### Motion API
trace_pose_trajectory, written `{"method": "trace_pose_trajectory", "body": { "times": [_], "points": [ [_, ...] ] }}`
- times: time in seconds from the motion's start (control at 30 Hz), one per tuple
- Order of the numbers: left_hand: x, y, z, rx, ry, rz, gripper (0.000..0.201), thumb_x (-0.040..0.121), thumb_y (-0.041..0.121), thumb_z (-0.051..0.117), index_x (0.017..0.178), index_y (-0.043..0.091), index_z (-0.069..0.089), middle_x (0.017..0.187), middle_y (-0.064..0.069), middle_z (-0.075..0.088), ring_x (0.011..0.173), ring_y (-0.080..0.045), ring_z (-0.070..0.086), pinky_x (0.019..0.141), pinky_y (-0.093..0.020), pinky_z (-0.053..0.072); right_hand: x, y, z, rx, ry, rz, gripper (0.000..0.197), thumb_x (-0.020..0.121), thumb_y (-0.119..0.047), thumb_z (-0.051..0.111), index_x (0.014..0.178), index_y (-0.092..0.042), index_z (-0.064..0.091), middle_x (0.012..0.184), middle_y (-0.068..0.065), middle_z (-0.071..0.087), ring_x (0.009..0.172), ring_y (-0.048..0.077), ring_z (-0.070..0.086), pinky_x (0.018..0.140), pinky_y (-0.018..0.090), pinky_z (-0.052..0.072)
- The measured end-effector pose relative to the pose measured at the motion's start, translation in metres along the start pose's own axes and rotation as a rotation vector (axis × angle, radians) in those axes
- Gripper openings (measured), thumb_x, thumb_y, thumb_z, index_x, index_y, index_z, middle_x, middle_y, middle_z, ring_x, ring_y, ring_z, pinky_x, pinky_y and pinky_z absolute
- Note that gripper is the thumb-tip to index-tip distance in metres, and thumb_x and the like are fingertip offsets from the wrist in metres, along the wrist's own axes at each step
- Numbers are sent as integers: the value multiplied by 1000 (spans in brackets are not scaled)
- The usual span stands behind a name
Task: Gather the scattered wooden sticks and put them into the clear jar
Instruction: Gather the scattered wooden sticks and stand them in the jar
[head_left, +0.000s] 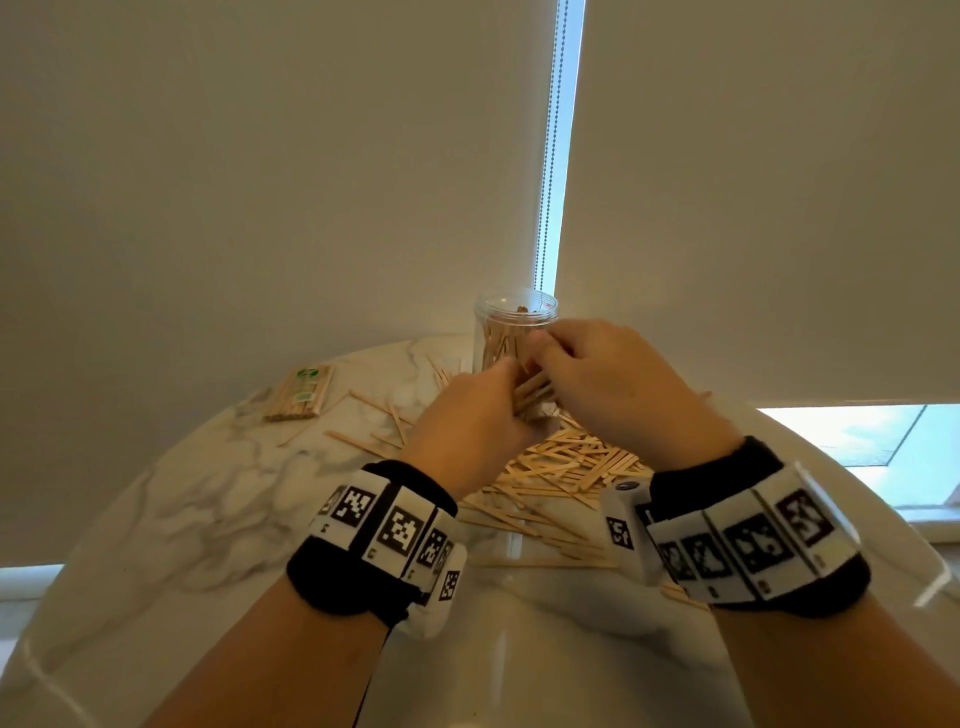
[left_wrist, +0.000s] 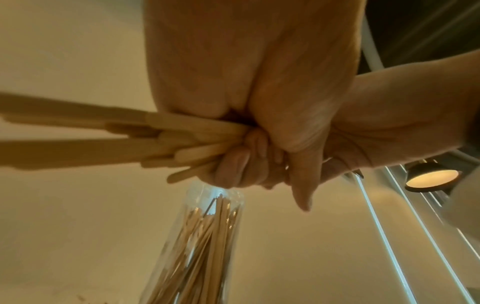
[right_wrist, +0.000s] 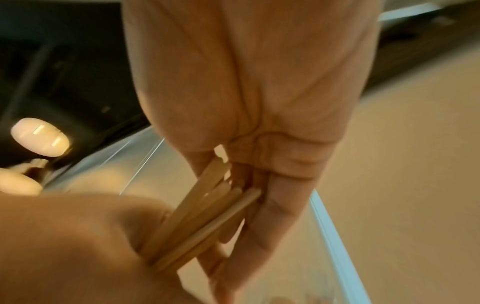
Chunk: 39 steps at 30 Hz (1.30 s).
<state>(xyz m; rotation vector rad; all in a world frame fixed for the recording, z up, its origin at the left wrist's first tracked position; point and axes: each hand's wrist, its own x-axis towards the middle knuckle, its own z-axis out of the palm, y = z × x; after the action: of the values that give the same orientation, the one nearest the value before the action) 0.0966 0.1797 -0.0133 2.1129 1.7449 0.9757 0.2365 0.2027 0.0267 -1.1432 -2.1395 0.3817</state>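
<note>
The clear jar (head_left: 514, 325) stands upright at the table's far side with several wooden sticks upright in it. Just in front of it, both hands hold one bundle of wooden sticks (head_left: 532, 392) above the table. My left hand (head_left: 485, 402) grips the bundle in a fist; in the left wrist view the bundle of sticks (left_wrist: 187, 142) juts out leftward above the jar (left_wrist: 202, 236). My right hand (head_left: 553, 358) pinches the other end; in the right wrist view its fingers (right_wrist: 272, 205) lie along the bundle of sticks (right_wrist: 205, 218). A loose pile of sticks (head_left: 566, 467) lies under the hands.
A wrapped pack of sticks (head_left: 301, 392) lies at the far left of the round marble table (head_left: 208, 519). Single sticks (head_left: 363, 441) are scattered left of the pile and toward the near edge. Roller blinds hang close behind the jar.
</note>
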Motion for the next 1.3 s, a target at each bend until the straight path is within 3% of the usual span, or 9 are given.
{"method": "trace_pose_trajectory", "body": {
  "times": [0.13,0.23,0.4,0.6,0.73,0.87,1.03,1.2,1.3],
  "points": [
    [-4,8,0,29,-27,-2,109,88,37,71,155,28,-14,73,13,58,65,-3,62,56,-17,46,-3,-1,16,-383,15,-78,44,104,-38,35,76,-17,62,67,1,61,59,14,56,50,24,32],
    [-3,7,-4,-3,-36,67,123,85,33,75,150,31,-29,68,14,58,56,3,59,58,-13,47,0,4,15,-468,-1,-65,50,102,-46,34,73,-19,65,61,-1,58,54,12,53,49,25,31],
    [-4,13,-13,-119,-74,70,121,78,29,81,155,40,-11,69,9,62,62,2,62,65,-15,51,2,7,9,-404,20,-127,54,101,-48,39,68,-20,71,57,-2,61,52,11,55,51,25,36],
    [-9,17,-37,-214,-146,42,103,79,53,75,154,46,6,82,6,73,65,-2,70,71,-26,57,4,15,-4,-289,75,-96,53,101,-43,44,62,-19,71,50,2,59,48,13,53,52,30,44],
    [-1,1,-60,-320,117,-65,77,82,77,49,145,34,41,90,7,76,81,-1,71,88,-40,56,3,25,-23,-186,133,37,52,100,-43,46,63,-17,71,52,6,58,49,17,47,55,32,43],
    [2,-1,-70,-772,386,-311,58,95,68,37,120,23,61,92,2,77,96,-15,71,96,-46,52,1,29,-36,-48,243,108,53,98,-37,48,53,-14,61,42,-3,43,43,13,38,52,29,36],
    [-5,36,-47,-1096,244,-271,60,103,54,30,114,9,67,95,-12,76,92,-27,74,85,-44,58,2,9,-15,32,251,61,55,102,-41,44,57,-17,67,44,-3,48,44,11,43,53,30,42],
    [-2,29,-47,-1012,312,-254,55,103,52,34,108,8,66,92,-11,76,87,-26,75,73,-40,62,0,-3,-5,19,236,7,62,102,-51,39,61,-17,70,57,7,64,54,21,60,58,32,51],
    [-1,22,-46,-890,324,-307,58,96,62,42,93,11,69,86,-6,75,69,-22,74,55,-31,58,1,-2,-5,-46,297,8,64,102,-48,39,59,-11,68,56,13,62,52,26,58,54,36,49]
  ]
}}
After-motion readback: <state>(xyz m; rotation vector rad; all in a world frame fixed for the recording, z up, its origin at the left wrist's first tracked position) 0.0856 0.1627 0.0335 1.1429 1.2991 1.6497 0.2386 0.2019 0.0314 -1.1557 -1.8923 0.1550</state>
